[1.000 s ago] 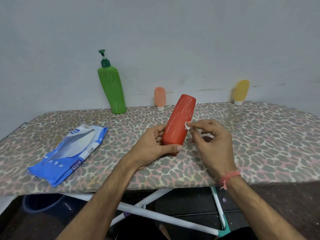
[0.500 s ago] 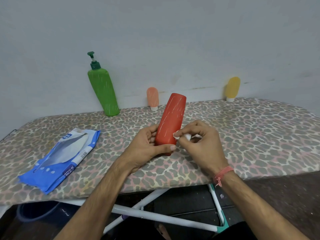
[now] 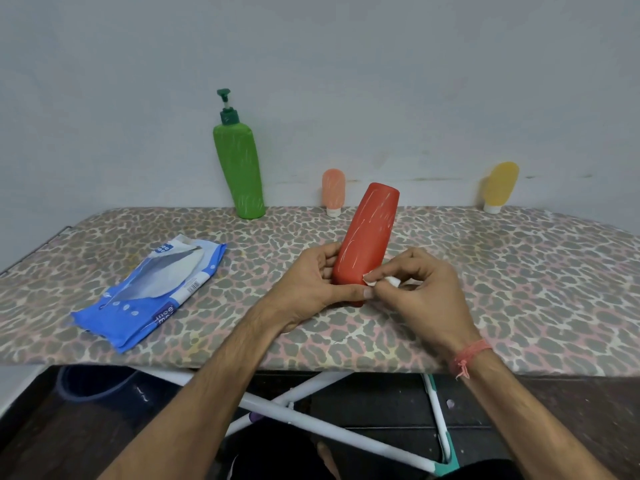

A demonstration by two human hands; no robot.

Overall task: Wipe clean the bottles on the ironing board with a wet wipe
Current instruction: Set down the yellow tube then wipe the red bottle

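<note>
- Your ironing board (image 3: 519, 289) runs the full width of the view, its far edge against the wall; bare cover lies open to the right of your hands, and they work near the near edge.
- The blue wipes pack (image 3: 152, 292) lies flat at near left, close to the near edge.
- The green pump bottle (image 3: 239, 168), a small peach bottle (image 3: 333, 190) and a small yellow bottle (image 3: 500, 187) stand along the far edge, well apart.
- Your left hand (image 3: 311, 289) curls round the lower end of the red bottle (image 3: 369, 237) — tilted, upper end leaning far-right.
- Your right hand (image 3: 426, 296) pinches the wet wipe (image 3: 372, 279) against the bottle's lower right side — lower on the bottle than a second ago.
</note>
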